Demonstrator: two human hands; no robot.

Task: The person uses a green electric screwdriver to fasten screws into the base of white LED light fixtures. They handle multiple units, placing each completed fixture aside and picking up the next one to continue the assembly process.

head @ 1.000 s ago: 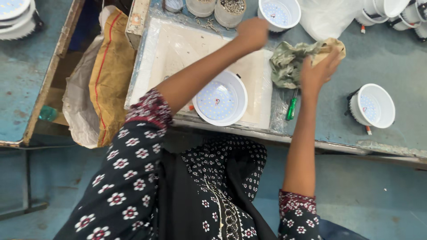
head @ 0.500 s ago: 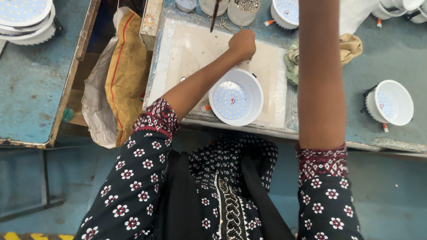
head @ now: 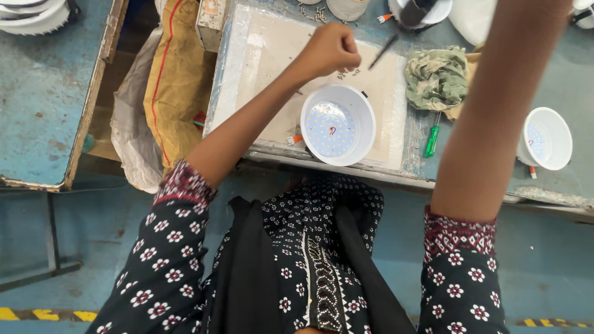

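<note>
My left hand [head: 331, 49] is a closed fist on the pale work mat [head: 272, 74], just beyond a round white lamp housing [head: 338, 125] with an LED disc inside. Its fingertips rest by several small loose screws [head: 346, 73]; whether it holds one is hidden. A thin dark tool shaft [head: 383, 51] lies to the right of the fist. My right forearm [head: 495, 111] runs up past the top edge, so my right hand is out of sight.
A crumpled green cloth [head: 437, 77] and a green-handled screwdriver [head: 431, 142] lie right of the mat. Another white lamp housing [head: 547, 138] sits at the far right, with more at the top. A brown sack [head: 176, 80] hangs between the two blue tables [head: 43, 105].
My right hand has lifted off the green cloth and gone beyond the top edge. The left fist stays closed just beyond the lamp housing.
</note>
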